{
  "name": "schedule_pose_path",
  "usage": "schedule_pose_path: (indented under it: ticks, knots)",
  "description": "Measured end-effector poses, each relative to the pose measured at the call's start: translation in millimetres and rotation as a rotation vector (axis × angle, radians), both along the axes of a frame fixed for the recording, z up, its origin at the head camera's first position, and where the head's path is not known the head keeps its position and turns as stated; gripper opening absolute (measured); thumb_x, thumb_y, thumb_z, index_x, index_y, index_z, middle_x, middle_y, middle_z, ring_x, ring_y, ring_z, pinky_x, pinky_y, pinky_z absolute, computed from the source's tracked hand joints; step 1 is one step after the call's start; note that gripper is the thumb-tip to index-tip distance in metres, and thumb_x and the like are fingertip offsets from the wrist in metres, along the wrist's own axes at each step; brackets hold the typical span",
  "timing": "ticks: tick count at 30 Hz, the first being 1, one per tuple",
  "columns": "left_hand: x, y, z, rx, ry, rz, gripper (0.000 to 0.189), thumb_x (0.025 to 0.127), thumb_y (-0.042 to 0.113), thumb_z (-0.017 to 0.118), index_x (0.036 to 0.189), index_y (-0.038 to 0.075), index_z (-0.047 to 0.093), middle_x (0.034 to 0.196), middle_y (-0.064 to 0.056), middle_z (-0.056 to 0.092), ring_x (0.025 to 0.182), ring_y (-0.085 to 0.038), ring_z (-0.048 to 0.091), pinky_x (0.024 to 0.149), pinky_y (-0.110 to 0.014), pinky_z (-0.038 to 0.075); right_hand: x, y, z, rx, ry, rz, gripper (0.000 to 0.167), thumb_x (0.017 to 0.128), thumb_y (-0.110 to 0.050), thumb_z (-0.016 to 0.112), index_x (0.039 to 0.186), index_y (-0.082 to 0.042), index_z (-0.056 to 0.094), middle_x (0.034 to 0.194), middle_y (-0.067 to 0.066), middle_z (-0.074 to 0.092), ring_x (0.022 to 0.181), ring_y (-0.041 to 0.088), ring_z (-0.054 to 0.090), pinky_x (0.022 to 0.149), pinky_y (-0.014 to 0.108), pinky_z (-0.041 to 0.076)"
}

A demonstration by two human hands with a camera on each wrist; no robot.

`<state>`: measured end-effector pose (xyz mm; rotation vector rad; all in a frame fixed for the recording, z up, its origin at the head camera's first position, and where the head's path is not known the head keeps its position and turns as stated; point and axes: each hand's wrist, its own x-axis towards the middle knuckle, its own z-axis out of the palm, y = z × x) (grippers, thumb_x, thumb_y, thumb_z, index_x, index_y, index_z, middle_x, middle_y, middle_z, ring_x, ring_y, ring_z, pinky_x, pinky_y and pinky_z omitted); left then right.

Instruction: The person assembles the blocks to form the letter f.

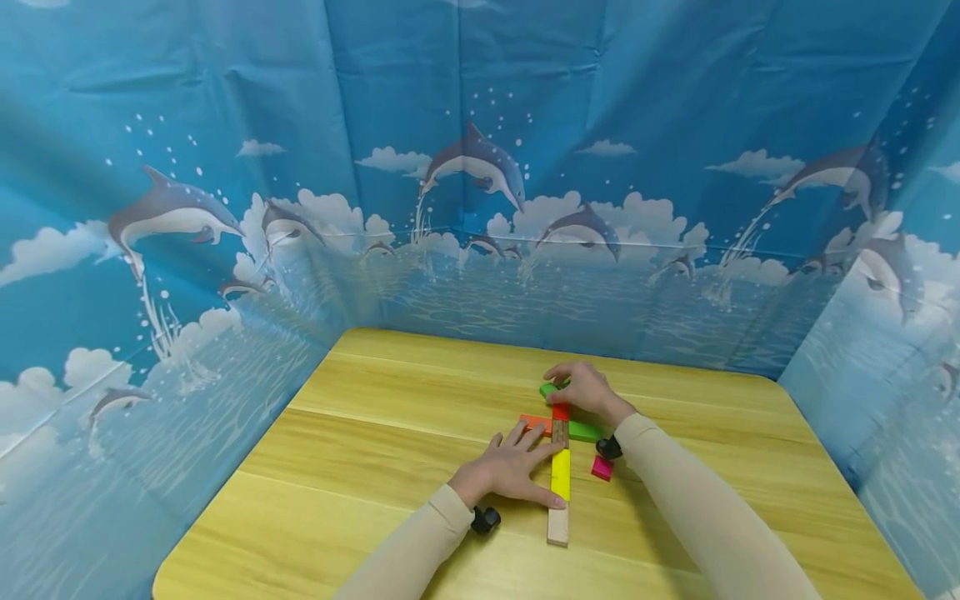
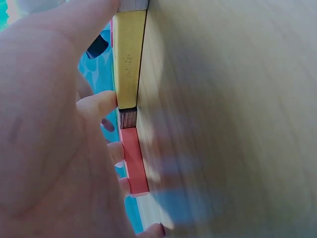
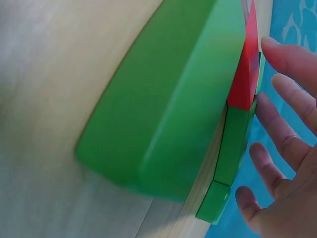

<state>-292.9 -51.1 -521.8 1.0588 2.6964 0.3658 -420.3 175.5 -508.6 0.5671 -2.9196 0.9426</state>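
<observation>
My left hand lies spread with its palm down. Its thumb touches the joint between the yellow block and the plain wood block. Another fingertip meets the yellow block near the dark brown block, and further fingertips rest at the orange block. At the far end, my right hand arches over a green block beyond the red block. Its fingers are spread and gently bent, tips close to the red block and green blocks in the right wrist view.
A longer green block extends right from the brown one. Near the right wrist lies a magenta block. Everything sits on a yellow wood-grain table, with a blue dolphin-print curtain behind and at both sides.
</observation>
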Motion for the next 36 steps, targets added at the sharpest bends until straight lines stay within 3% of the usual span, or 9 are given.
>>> schedule_pose_path:
  ticks: [2, 13, 21, 31, 36]
  knots:
    - [0.3, -0.1, 0.5, 0.001, 0.002, -0.002, 0.093, 0.084, 0.082, 0.052, 0.161, 0.042, 0.018, 0.169, 0.001, 0.003, 0.154, -0.029, -0.004, 0.115, -0.067, 0.013, 0.4, -2, 0.4, 0.007, -0.008, -0.001, 0.041, 0.087, -0.027, 0.081, 0.126, -0.018, 0.071, 0.113, 0.004, 0.070, 0.109, 0.029, 0.059, 0.100, 0.069, 0.029]
    - [0.4, 1.7, -0.1, 0.020, -0.021, -0.009, 0.092, 0.085, 0.080, 0.054, 0.161, 0.042, 0.019, 0.169, 0.001, 0.003, 0.154, -0.029, -0.004, 0.115, -0.068, 0.012, -0.7, -9, -0.2, 0.049, 0.014, 0.010, 0.039, 0.084, -0.024, 0.084, 0.121, -0.018, 0.074, 0.106, -0.001, 0.070, 0.104, 0.026, 0.061, 0.098, 0.068, 0.032]
    - [0.7, 0.6, 1.4, 0.017, -0.026, 0.002, 0.092, 0.085, 0.079, 0.055, 0.161, 0.042, 0.019, 0.169, 0.000, 0.004, 0.154, -0.029, -0.004, 0.115, -0.067, 0.012, 0.1, -12, 5.1, -0.034, -0.017, 0.036, 0.039, 0.089, -0.011, 0.077, 0.128, -0.011, 0.070, 0.112, 0.005, 0.069, 0.103, 0.026, 0.062, 0.084, 0.046, 0.055]
    - [1.2, 1.4, 0.3, -0.005, -0.010, 0.011, 0.093, 0.083, 0.082, 0.053, 0.161, 0.043, 0.018, 0.169, 0.002, 0.003, 0.154, -0.029, -0.004, 0.116, -0.066, 0.013, 8.4, -7, 18.2, -0.122, -0.038, 0.016, 0.042, 0.092, -0.012, 0.074, 0.133, -0.012, 0.067, 0.128, 0.006, 0.063, 0.117, 0.031, 0.056, 0.091, 0.050, 0.052]
    - [2.4, 0.9, 0.2, -0.002, -0.006, 0.013, 0.094, 0.083, 0.082, 0.054, 0.161, 0.043, 0.017, 0.169, 0.002, 0.003, 0.154, -0.030, -0.004, 0.116, -0.066, 0.012, 11.2, 3, 22.1, -0.123, 0.016, 0.010, 0.040, 0.091, -0.012, 0.075, 0.131, -0.012, 0.069, 0.122, 0.007, 0.063, 0.109, 0.027, 0.059, 0.086, 0.047, 0.054]
